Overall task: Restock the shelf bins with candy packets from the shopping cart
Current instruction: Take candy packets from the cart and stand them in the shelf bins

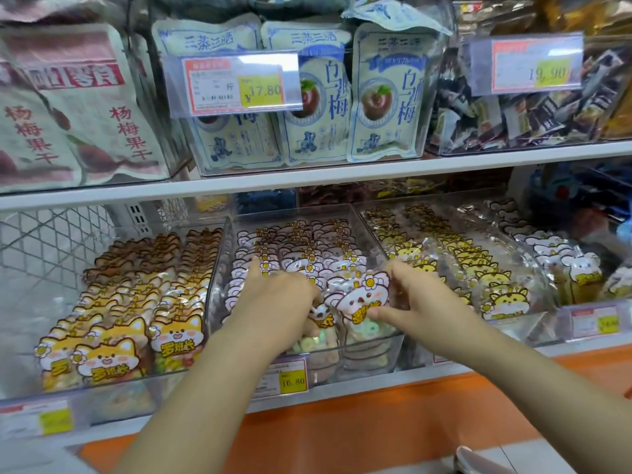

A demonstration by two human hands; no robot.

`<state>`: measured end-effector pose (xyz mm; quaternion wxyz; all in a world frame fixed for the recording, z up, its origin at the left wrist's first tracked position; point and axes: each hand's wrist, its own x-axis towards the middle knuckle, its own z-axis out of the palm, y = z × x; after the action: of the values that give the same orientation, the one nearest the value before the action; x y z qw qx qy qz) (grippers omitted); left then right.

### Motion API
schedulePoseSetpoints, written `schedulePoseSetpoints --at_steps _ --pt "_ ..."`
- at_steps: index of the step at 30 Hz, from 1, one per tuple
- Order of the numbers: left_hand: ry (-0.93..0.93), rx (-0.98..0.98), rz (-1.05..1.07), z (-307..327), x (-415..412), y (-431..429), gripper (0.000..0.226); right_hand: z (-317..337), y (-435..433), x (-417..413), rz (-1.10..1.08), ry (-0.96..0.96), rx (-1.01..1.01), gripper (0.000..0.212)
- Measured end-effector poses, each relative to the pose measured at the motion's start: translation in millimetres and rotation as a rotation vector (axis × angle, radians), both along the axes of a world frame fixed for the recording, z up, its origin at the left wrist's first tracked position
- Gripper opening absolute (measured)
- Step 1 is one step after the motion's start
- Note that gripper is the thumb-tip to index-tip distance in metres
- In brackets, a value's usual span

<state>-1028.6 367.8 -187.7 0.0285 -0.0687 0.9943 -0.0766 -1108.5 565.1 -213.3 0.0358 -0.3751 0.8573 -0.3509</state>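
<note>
Both my hands reach into the middle clear bin (pixel 345 212) on the lower shelf, which holds rows of pink-and-white mouse-label candy packets (pixel 301 254). My right hand (pixel 413 295) grips one mouse-label packet (pixel 362 302) of pastel ring candies at the bin's front, thumb on its face. My left hand (pixel 280 299) lies fingers-down on the packets just left of it, its fingertips curled around another packet (pixel 319 316) near the front. The shopping cart is out of view.
A bin of orange fox-label packets (pixel 136 302) stands to the left, a bin of yellow cat-label packets (pixel 478 268) to the right. Price tags (pixel 290 376) hang on the bin fronts. The upper shelf (pixel 307 179) holds plum snack bags. An orange ledge (pixel 342 436) runs below.
</note>
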Motion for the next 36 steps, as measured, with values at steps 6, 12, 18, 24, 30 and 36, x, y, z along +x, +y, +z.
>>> schedulePoseSetpoints --at_steps 6,12,18,24,30,36 --pt "0.222 0.316 0.015 -3.3 37.5 -30.7 0.074 22.0 4.1 1.0 -0.035 0.111 0.073 0.055" --pt "0.132 0.000 0.137 -6.5 61.1 -57.6 0.059 58.5 -13.3 18.1 0.036 0.014 -0.299 0.048" --pt "0.167 0.008 0.126 -20.1 51.4 -65.1 0.016 29.3 -74.7 54.0 0.133 0.005 -0.244 0.044" --pt "0.252 0.139 0.083 -27.5 46.1 -84.8 0.028 8.8 -93.5 61.0 0.120 0.094 -0.174 0.045" --pt "0.292 0.319 -0.036 -31.7 37.7 -101.5 0.035 -8.2 -111.6 70.9 0.087 0.095 -0.085 0.035" --pt "0.486 0.699 0.098 -3.3 44.2 -114.1 0.017 -12.7 -119.9 75.3 0.078 0.117 0.080 0.027"
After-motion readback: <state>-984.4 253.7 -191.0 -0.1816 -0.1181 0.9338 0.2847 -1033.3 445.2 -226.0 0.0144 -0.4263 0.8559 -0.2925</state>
